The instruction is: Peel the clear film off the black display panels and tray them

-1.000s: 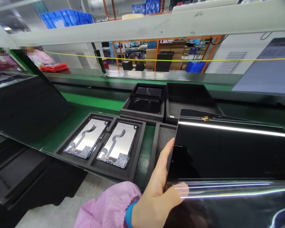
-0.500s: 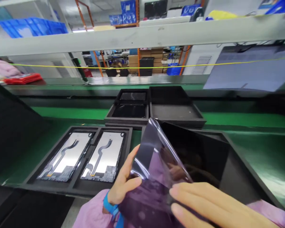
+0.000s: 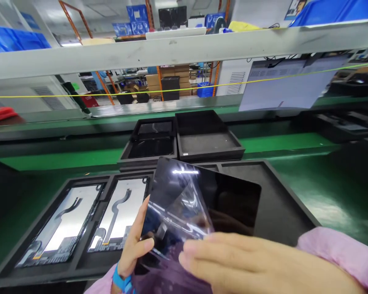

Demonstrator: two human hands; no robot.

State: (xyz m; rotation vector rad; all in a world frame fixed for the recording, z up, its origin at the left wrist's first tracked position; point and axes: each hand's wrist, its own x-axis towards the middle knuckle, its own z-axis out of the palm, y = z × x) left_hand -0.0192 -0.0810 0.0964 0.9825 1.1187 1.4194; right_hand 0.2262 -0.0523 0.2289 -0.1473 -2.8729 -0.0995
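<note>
A glossy black display panel [image 3: 233, 200] is tilted up in front of me, with a loose clear plastic film [image 3: 187, 200] wrinkled over its left part. My left hand [image 3: 133, 241] grips the panel's left edge, thumb on the front face and fingers mostly behind. Over the lower middle of the panel my right hand [image 3: 233, 261] lies across the film, fingers stretched out side by side and fingertips on the film. The right thumb is hidden. Left of the panel, a black foam tray [image 3: 76, 261] holds two display panels [image 3: 64, 220] with silvery backs and flex cables.
Behind stand two stacked black foam trays [image 3: 205, 155], the left one holding dark screens [image 3: 151, 147]. A further tray compartment [image 3: 279, 204] lies right of the panel, on the green bench [image 3: 319, 183]. A paper sheet [image 3: 282, 85] hangs from the pale rail [image 3: 159, 53].
The film has gone from a raised fold to lying flatter against the panel. My view has turned rightward, and both hands and the panel now appear further left.
</note>
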